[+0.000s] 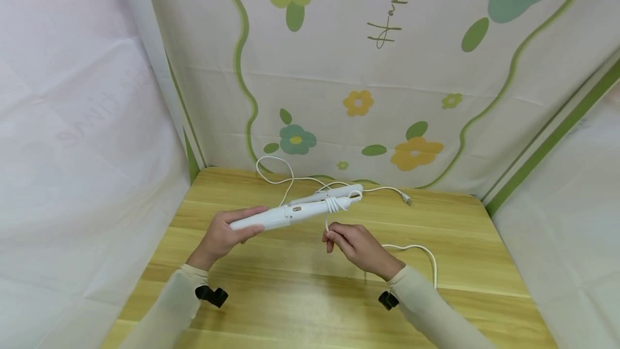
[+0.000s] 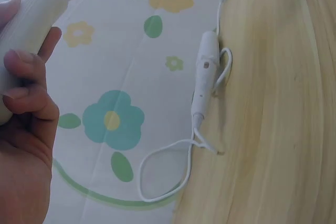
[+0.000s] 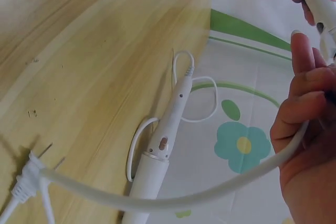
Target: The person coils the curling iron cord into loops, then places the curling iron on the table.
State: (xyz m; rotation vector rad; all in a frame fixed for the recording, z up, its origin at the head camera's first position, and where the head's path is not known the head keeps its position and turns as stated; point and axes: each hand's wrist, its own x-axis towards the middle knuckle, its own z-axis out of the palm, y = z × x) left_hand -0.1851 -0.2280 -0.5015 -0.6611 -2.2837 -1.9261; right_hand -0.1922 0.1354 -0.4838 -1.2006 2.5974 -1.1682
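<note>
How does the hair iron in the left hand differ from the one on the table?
The held iron is raised in the left hand; the resting iron lies on the table. The held iron's cord is wound around it; the resting iron's cord loops loosely. Both are white.

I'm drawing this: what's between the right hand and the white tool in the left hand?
In the head view, white cord runs from the right hand to the held tool.
</note>
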